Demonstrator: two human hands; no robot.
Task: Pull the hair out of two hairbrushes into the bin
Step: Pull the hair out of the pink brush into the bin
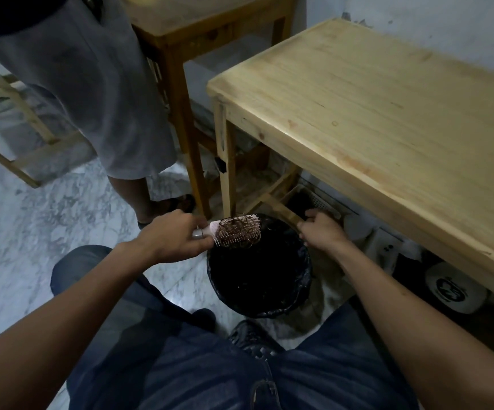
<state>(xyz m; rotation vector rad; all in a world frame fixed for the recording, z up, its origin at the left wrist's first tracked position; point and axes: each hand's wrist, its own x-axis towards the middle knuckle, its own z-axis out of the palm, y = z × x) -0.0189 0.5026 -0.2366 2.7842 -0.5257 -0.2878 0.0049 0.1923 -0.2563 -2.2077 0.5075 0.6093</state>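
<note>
My left hand (175, 236) grips the handle of a pink hairbrush (240, 232). The brush's bristles face up and a tangle of brown hair sits in them. It hovers over the far left rim of a round bin (305, 279) lined with a black bag, which stands on the floor between my knees and the table. My right hand (322, 232) is over the bin's far right rim, its fingers curled round a light wooden bar (284, 213). I cannot tell whether that bar is a brush handle or the table's lower rail.
A light wooden table (387, 108) fills the right side, with white items and a perforated basket (322, 204) under it. A darker wooden stool (186, 93) stands behind the bin. Another person's legs in grey shorts (92, 84) stand at the upper left on the marble floor.
</note>
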